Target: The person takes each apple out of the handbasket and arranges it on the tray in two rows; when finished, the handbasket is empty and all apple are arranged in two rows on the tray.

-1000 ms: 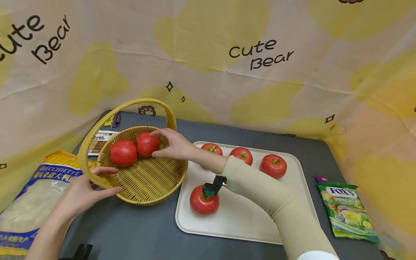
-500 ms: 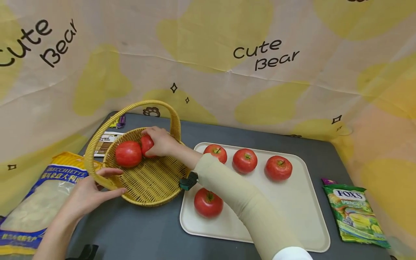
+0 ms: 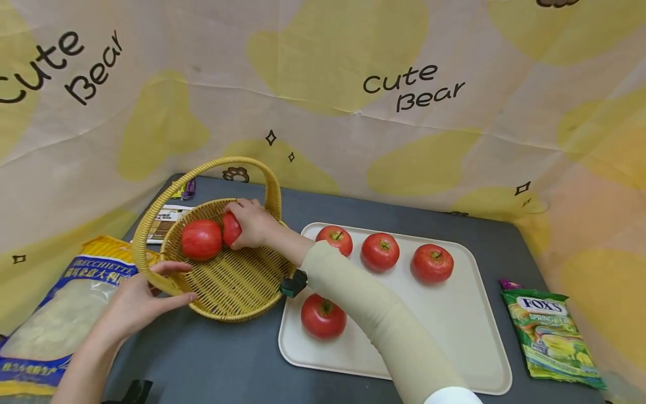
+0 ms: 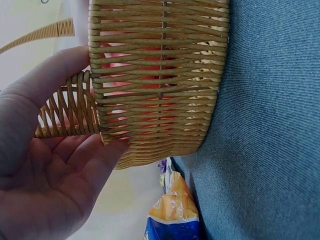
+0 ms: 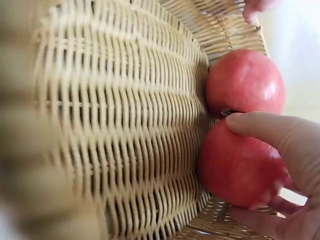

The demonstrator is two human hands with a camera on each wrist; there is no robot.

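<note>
A yellow wicker basket (image 3: 237, 289) with a tall arched handle stands on the left of the table. Two red apples lie side by side in it, the left apple (image 3: 201, 239) uncovered. My right hand (image 3: 254, 223) reaches in and holds the right apple (image 3: 231, 229), partly hiding it. In the right wrist view, thumb and fingers span this apple (image 5: 240, 165), which touches the other apple (image 5: 245, 82). At the basket's near-left side my left hand (image 3: 138, 300) grips the rim where the handle joins; the left wrist view shows thumb and fingers around that handle base (image 4: 67, 112).
A cream tray (image 3: 454, 336) right of the basket carries several red apples, one nearest apple (image 3: 323, 317) by my right forearm. A pasta bag (image 3: 55, 320) lies at the left, a green candy bag (image 3: 552, 334) at the right. A patterned cloth (image 3: 323, 84) hangs behind.
My right hand has moved over the right apple and closed its fingers around it. The left hand keeps its place on the basket. The head view has shifted slightly.
</note>
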